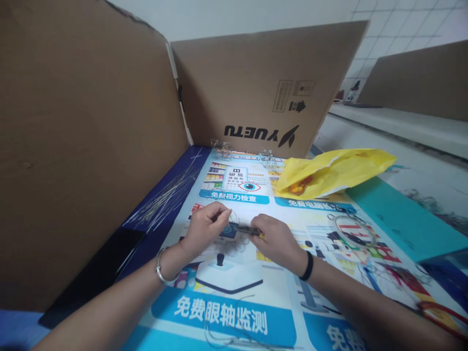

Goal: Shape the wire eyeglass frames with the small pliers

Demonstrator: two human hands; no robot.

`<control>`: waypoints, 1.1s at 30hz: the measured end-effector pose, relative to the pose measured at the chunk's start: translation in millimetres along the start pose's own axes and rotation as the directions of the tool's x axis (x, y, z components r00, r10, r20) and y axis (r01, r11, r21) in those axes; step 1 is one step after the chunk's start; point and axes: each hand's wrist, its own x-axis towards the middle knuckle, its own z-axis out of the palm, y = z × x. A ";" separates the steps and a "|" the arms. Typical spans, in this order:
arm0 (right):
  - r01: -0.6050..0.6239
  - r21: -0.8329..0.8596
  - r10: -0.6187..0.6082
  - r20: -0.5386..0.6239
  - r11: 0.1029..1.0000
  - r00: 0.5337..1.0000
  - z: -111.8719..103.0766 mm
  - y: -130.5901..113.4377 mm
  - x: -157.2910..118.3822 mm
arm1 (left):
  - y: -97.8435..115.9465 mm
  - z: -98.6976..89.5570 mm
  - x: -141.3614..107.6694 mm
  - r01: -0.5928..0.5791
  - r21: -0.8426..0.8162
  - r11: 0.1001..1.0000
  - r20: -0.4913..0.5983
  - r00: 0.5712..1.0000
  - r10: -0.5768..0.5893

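Left hand [207, 226] pinches thin looped wire [234, 247]; right hand [277, 239] grips dark metal, yellow-handled pliers [247, 229]; beyond, twisted wire clusters [221, 148] look shaped; leftward, straight silver wires [161, 199] lie unbent

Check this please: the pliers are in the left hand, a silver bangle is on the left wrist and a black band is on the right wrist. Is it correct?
Not quite: the head view shows the pliers in the right hand, not the left hand. The silver bangle and black band are as you wrote.
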 end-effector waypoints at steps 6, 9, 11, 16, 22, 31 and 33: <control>-0.049 -0.332 0.058 0.017 0.942 0.998 -1.5 -1.5 1.4 | -4.2 2.2 -3.1 -0.150 0.232 0.961 -0.107 0.978 0.179; -0.054 -0.377 0.063 0.012 0.925 0.998 -1.3 -0.6 2.2 | -6.5 4.3 -4.7 -0.163 0.273 0.948 -0.098 0.976 0.196; -0.045 -0.391 0.056 0.017 0.919 0.998 -0.7 -0.1 1.9 | -7.1 5.4 -5.3 -0.161 0.283 0.946 -0.088 0.977 0.192; -0.033 -0.401 0.053 0.040 0.915 0.998 0.6 -1.4 1.4 | -8.5 7.9 -6.1 -0.170 0.292 0.941 -0.062 0.979 0.196; -0.029 -0.407 0.065 0.074 0.913 0.995 -1.2 -3.1 2.1 | -10.3 9.7 -8.8 -0.173 0.312 0.934 -0.042 0.980 0.195; -0.012 -0.423 0.040 0.057 0.906 0.998 -5.8 -4.2 2.8 | -10.2 10.1 -9.2 -0.151 0.326 0.933 -0.057 0.982 0.179; -0.013 -0.417 0.039 0.054 0.909 0.998 -5.9 -3.7 2.9 | -10.9 10.2 -9.1 -0.139 0.316 0.939 -0.061 0.984 0.166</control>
